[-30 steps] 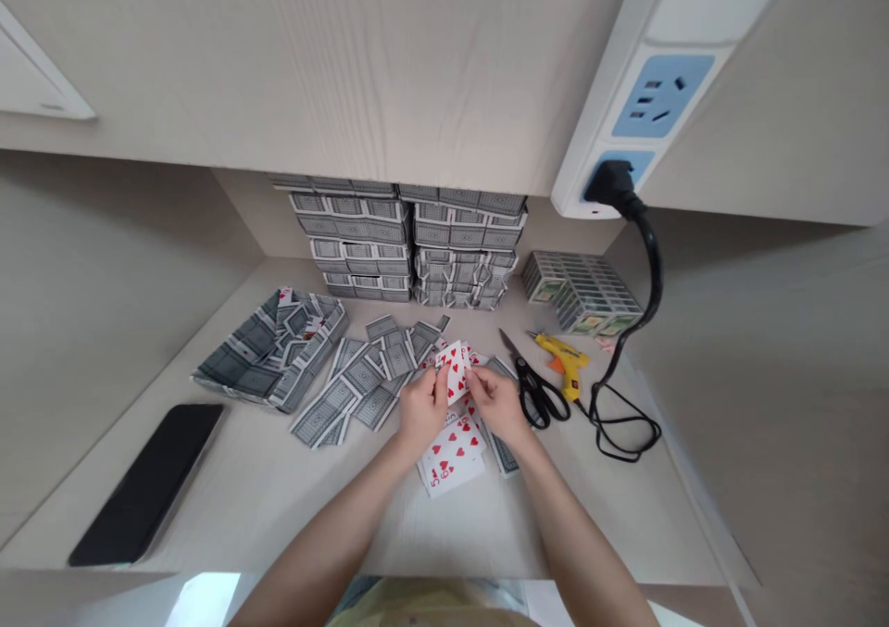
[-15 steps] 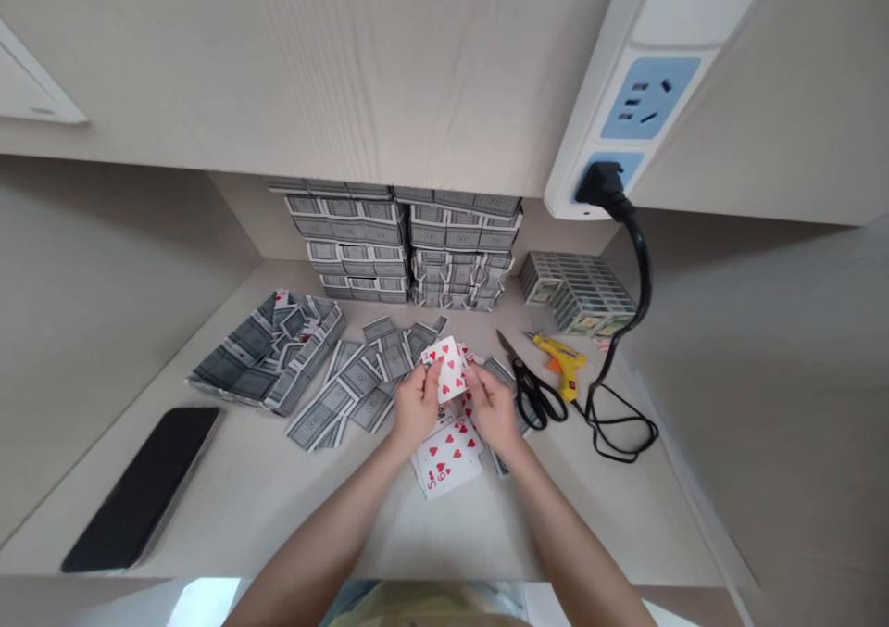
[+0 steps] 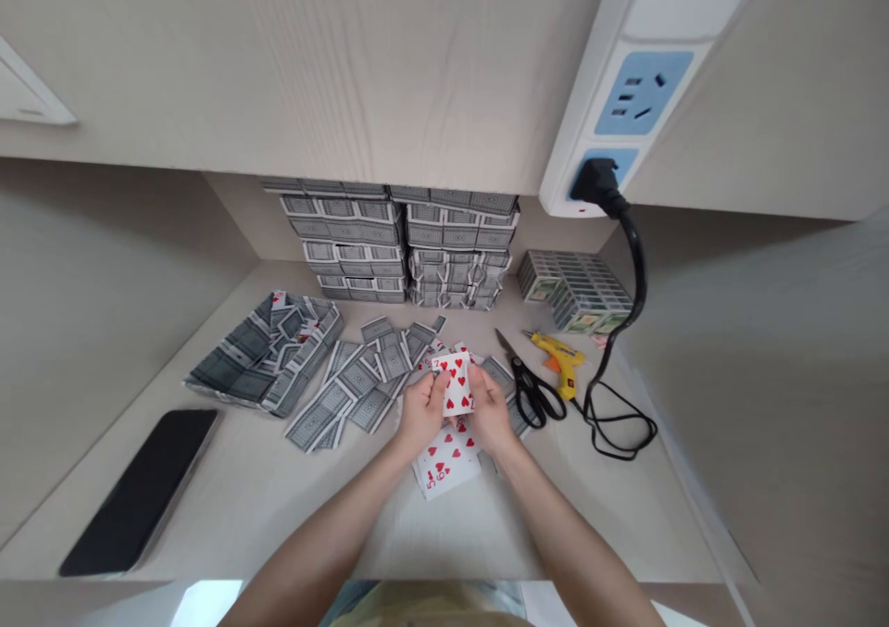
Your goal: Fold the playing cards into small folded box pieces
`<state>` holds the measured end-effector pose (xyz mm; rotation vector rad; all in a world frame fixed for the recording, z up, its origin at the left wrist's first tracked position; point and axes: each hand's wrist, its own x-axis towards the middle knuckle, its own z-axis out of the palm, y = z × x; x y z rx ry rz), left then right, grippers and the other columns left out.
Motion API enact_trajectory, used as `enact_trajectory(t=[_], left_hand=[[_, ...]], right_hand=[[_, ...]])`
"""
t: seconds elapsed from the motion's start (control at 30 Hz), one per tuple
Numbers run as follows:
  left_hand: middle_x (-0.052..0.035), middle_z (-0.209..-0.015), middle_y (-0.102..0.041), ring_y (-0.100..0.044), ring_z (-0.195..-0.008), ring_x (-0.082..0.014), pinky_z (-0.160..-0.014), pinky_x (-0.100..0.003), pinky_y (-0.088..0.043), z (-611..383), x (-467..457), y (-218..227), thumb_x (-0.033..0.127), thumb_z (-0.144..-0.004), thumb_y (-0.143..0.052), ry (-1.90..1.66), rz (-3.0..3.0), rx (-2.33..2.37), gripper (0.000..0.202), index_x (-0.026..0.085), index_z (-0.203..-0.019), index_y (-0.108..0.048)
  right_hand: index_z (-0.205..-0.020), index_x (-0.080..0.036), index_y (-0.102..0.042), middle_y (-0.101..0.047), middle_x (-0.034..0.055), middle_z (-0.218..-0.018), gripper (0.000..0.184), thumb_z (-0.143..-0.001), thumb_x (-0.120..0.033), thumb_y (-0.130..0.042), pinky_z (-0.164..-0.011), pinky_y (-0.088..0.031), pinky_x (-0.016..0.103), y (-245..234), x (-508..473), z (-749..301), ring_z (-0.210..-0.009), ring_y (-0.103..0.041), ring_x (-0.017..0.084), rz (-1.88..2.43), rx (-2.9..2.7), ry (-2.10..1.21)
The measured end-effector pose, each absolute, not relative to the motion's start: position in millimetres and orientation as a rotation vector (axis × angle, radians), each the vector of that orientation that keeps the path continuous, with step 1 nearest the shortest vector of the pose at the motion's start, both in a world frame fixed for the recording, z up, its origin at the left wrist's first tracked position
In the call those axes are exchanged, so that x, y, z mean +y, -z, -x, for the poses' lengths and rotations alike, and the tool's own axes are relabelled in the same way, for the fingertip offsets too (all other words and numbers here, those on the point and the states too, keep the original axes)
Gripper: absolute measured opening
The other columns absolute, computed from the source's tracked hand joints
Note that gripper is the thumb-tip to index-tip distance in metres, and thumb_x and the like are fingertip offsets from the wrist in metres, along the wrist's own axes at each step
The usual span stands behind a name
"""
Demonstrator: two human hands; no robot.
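Note:
Between my two hands a playing card (image 3: 457,384), the seven of hearts, is held face up above the desk. My left hand (image 3: 422,411) pinches its left edge, thumb on top. The right edge is gripped the same way by my right hand (image 3: 490,408). Whether more cards lie behind it I cannot tell. Just below, loose face-up heart cards (image 3: 448,460) rest on the desk, partly hidden by my hands. Grey-backed cards (image 3: 361,377) are spread to the left of my hands, with a few more beside the right one.
At the left stand a tray made of cards (image 3: 243,391) and a black phone (image 3: 143,488). Scissors (image 3: 533,391) and a yellow glue gun (image 3: 564,357) lie right, with a black cord. Behind are stacked card-covered blocks (image 3: 458,229) and boxed packs (image 3: 580,289). A power strip (image 3: 643,99) hangs above.
The seven of hearts has turned from tilted to nearly upright and moved slightly toward me. Both hands are now gripping its opposite edges.

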<state>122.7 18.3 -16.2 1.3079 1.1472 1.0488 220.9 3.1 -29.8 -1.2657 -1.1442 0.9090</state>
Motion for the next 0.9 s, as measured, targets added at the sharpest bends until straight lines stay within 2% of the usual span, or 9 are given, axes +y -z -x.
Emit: enact_trajectory(t=[0.1,0.3,0.43,0.53,0.67,0.9], left_hand=[[0.006,-0.036,-0.048,-0.047,-0.029,-0.0111,-0.031,-0.021,-0.033,-125,14,19,0.048,-0.081,-0.041,-1.038,-1.322,1.179,0.034,0.02,-0.062,-0.041],[0.0072,-0.036,-0.04,-0.044,-0.03,-0.0108,-0.034,-0.022,-0.03,-127,14,32,0.046,-0.085,-0.034,-1.02,-1.52,1.316,0.034,0.021,-0.063,-0.038],[0.0026,-0.045,-0.045,-0.048,-0.042,-0.0123,-0.042,-0.023,-0.029,-126,18,37,0.039,-0.087,-0.032,-1.039,-1.844,1.467,0.034,0.019,-0.062,-0.043],[0.0008,-0.047,-0.047,-0.047,-0.044,-0.0127,-0.044,-0.024,-0.027,-123,21,35,0.037,-0.088,-0.031,-1.022,-1.945,1.519,0.036,0.018,-0.063,-0.047],[0.0025,-0.043,-0.042,-0.041,-0.041,-0.0108,-0.045,-0.023,-0.026,-117,24,30,0.042,-0.088,-0.03,-1.022,-1.93,1.495,0.043,0.018,-0.055,-0.045],[0.0031,-0.045,-0.04,-0.038,-0.045,-0.0104,-0.047,-0.022,-0.028,-119,26,29,0.046,-0.087,-0.026,-1.156,-1.695,1.523,0.045,0.019,-0.054,-0.039]], right_hand=[[-0.079,-0.018,-0.051,-0.048,-0.0042,-0.047,0.037,-0.088,-0.048,-0.031,-0.036,-0.036,0.023,26,1,-225,-0.036,-0.044,0.012,1.302,-1.111,-0.936],[-0.078,-0.018,-0.054,-0.059,0.0025,-0.063,0.031,-0.089,-0.037,-0.032,-0.054,-0.043,0.024,22,-1,-225,-0.055,-0.053,0.015,1.453,-1.356,-0.493],[-0.091,-0.015,-0.056,-0.063,0.0073,-0.069,0.034,-0.089,-0.033,-0.027,-0.052,-0.041,0.026,34,-1,-223,-0.056,-0.057,0.018,1.646,-1.466,-0.242],[-0.094,-0.014,-0.058,-0.063,0.0075,-0.063,0.037,-0.089,-0.034,-0.027,-0.048,-0.039,0.026,40,-1,-224,-0.05,-0.057,0.019,1.731,-1.539,-0.127],[-0.09,-0.013,-0.061,-0.063,0.0069,-0.059,0.037,-0.089,-0.034,-0.03,-0.049,-0.04,0.025,40,-2,-223,-0.047,-0.057,0.017,1.649,-1.547,-0.084],[-0.101,-0.014,-0.059,-0.066,0.0088,-0.072,0.035,-0.088,-0.032,-0.032,-0.053,-0.042,0.026,33,-9,-211,-0.055,-0.059,0.018,1.582,-1.51,-0.213]])
